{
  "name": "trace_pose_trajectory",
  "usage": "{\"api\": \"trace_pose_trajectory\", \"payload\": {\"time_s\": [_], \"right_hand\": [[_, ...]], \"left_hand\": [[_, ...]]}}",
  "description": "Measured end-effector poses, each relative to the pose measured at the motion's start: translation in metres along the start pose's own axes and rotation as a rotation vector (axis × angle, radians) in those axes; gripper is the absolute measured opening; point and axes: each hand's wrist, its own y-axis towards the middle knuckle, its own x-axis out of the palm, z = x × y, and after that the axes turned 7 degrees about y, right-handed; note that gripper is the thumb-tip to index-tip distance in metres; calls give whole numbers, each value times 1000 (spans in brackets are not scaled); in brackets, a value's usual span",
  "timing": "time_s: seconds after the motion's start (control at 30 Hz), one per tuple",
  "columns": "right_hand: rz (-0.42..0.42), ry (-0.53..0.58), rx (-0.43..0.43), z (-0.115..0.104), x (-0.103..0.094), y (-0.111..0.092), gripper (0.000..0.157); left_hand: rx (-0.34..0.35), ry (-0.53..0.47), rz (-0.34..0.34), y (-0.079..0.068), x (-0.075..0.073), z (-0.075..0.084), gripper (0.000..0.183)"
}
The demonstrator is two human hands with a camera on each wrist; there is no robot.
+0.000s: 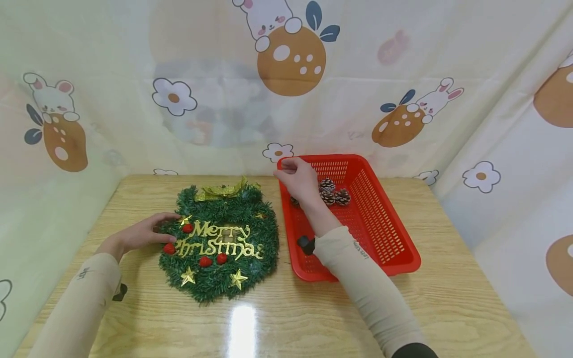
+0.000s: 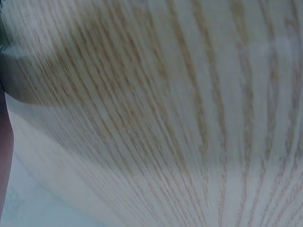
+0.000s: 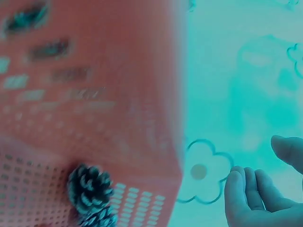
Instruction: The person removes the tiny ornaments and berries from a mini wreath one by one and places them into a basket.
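A green Christmas wreath lies flat on the table, with gold "Merry Christmas" lettering, gold stars, several red berry-like ornaments and a gold bow. My left hand rests at its left edge, thumb and fingers spread beside a gold star and red ornaments. Over the back left corner of a red plastic basket is my right hand. In the right wrist view its thumb and bent fingers stand apart with nothing between them. Several pinecones lie inside the basket, partly hidden by this hand.
The wooden table meets a printed curtain at the back and sides. The basket stands right of the wreath, with a narrow strip of table between them. The left wrist view shows mostly blurred wood grain.
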Motion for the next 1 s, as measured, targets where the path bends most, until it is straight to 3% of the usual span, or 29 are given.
{"api": "trace_pose_trajectory", "payload": {"time_s": [0.2, 0.47, 1.0], "right_hand": [[-25, 29, -45, -14, 8, -11, 37], [-80, 37, -36, -31, 17, -26, 37], [-153, 83, -27, -34, 37, -48, 38]], "left_hand": [[-11, 18, -5, 0, -1, 3, 70], [-12, 10, -9, 0, -1, 3, 70], [-31, 2, -11, -2, -1, 5, 70]]}}
